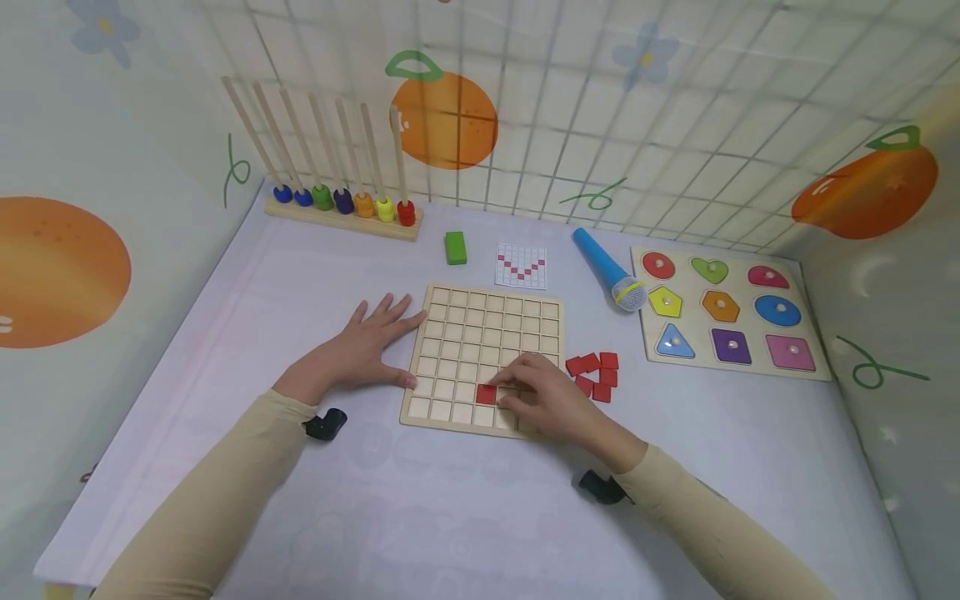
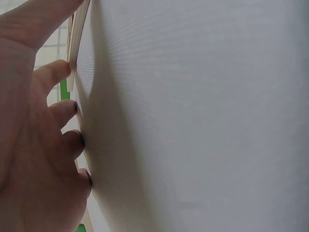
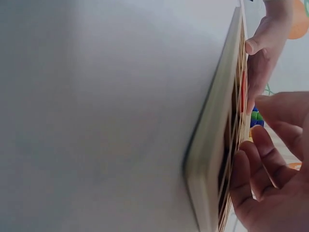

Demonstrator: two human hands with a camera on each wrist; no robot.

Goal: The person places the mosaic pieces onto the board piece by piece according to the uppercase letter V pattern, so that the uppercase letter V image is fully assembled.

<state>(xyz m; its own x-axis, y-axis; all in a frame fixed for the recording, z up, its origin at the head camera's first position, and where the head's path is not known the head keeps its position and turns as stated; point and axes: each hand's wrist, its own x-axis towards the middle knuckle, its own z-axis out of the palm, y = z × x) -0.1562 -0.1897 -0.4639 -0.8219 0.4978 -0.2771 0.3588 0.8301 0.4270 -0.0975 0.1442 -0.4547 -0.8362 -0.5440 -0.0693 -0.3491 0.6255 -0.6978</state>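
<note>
A wooden grid board lies flat on the table. One red square tile sits in a cell near its lower edge. My right hand is over the board's lower right part, thumb and index fingertips right beside that tile. In the right wrist view a gap shows between thumb and fingers, with nothing in it. My left hand lies with fingers spread at the board's left side, thumb and index fingertip against its edge. Several loose red tiles lie right of the board, close to my right hand.
Behind the board are a green block, a pattern card with a red V and a blue toy microphone. A peg stand with coloured beads is at the back left, a shape puzzle at the right.
</note>
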